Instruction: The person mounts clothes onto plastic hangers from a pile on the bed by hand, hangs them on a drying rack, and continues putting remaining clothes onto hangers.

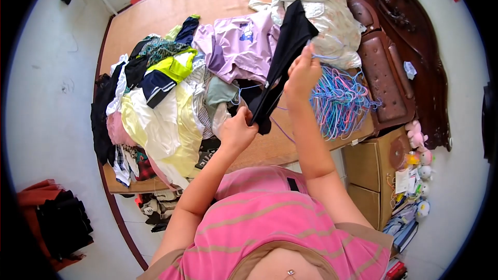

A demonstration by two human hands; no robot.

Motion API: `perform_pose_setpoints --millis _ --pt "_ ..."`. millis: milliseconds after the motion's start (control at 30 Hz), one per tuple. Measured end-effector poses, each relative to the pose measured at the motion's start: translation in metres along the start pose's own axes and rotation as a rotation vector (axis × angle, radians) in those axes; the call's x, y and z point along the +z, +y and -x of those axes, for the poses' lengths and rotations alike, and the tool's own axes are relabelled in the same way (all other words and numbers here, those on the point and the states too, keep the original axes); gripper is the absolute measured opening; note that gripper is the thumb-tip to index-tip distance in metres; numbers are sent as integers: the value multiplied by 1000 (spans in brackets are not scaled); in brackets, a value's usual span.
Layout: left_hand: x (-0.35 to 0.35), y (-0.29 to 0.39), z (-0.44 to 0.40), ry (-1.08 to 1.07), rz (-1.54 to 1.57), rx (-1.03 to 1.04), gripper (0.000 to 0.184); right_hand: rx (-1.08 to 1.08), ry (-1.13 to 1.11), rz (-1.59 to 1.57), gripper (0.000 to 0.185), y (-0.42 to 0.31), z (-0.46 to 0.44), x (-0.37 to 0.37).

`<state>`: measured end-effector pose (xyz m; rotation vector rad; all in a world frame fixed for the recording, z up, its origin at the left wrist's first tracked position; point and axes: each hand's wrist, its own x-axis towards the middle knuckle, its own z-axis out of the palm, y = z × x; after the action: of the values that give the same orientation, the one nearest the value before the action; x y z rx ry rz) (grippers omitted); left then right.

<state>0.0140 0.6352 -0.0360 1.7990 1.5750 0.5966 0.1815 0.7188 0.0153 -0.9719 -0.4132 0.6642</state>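
Note:
A black garment is stretched at a slant between my two hands, above the bed; its exact kind I cannot make out. My left hand is closed on its lower end. Higher up and to the right, my right hand pinches its edge, with a pale blue piece, perhaps of a hanger, showing at the fingertips. Behind the garment lies a lilac shirt with a small blue print. Thin hanger wires, one of them purple, show beside and below the black cloth.
A heap of mixed clothes covers the bed's left side. Many tangled hangers lie at the right, below a pile of white clothing. The brown padded headboard stands beyond them. Cardboard boxes and soft toys stand at lower right.

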Motion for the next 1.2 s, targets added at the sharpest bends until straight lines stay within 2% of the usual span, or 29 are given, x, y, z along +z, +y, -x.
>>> perform_pose_setpoints --millis 33,67,100,133,200,267,333,367,400,433,500,533,567,633,667,700,733,800,867,900,933,1000,1067,1133,1200 --pt "1 -6 -3 -34 191 29 23 -77 -57 205 20 14 6 -3" --pt "0 -12 -5 -33 194 27 23 -156 -114 411 26 26 10 -9" --pt "-10 -9 -9 -143 536 -58 21 -237 -274 699 38 16 26 -12" --pt "-18 -8 -14 -252 879 -144 20 -182 -399 708 32 17 38 -14" --pt "-30 -17 -26 -264 939 -81 19 137 -610 765 31 29 38 -35" --pt "-36 -26 -34 36 695 58 29 117 -728 779 30 -9 46 -28" --pt "-56 -21 -37 388 105 252 47 151 -771 773 31 -26 43 -33" --pt "-65 -16 -40 430 79 221 65 161 -830 814 31 -38 41 -33" --pt "-70 -21 -45 440 44 264 71 168 -889 855 30 -48 38 -35" --pt "-76 -24 -49 379 25 266 71 247 -913 792 29 -54 35 -41" --pt "-87 -31 -53 193 16 221 63 249 -957 799 29 -68 32 -44" --pt "-86 -44 -58 228 -49 273 45 249 -1004 799 29 -75 30 -45" --pt "-88 -57 -61 237 -87 250 36 265 -1033 917 28 -81 26 -49" --pt "-94 -77 -62 296 -135 225 20 288 -1027 921 28 -90 24 -62" --pt "-94 -84 -59 300 -136 225 20 311 -1021 926 27 -95 24 -69" --pt "-96 -88 -53 205 -68 130 20 343 -1032 751 25 -93 25 -79" --pt "-96 -92 -46 109 1 34 21 344 -1036 750 25 -94 31 -81" --pt "-80 -108 -37 12 98 71 19 406 -1052 691 24 -95 40 -81" --pt "-74 -111 -29 -50 -83 137 18 366 -1088 712 24 -73 36 -83" --pt "-71 -109 -25 -72 -173 55 14 290 -1099 855 24 -65 31 -81" --pt "-69 -114 -22 -66 -174 54 14 209 -1105 999 24 -56 26 -81" --pt "-65 -124 -19 -17 -185 93 14 180 -1065 972 21 -39 20 -83" --pt "-64 -132 -15 5 -165 59 15 -110 -994 1099 21 -34 14 -73" --pt "-67 -137 -11 -28 -141 -27 17 -226 -903 1116 22 -13 -5 -69" --pt "-65 -149 -9 9 -152 -4 14 -311 -793 1232 21 6 -32 -60"
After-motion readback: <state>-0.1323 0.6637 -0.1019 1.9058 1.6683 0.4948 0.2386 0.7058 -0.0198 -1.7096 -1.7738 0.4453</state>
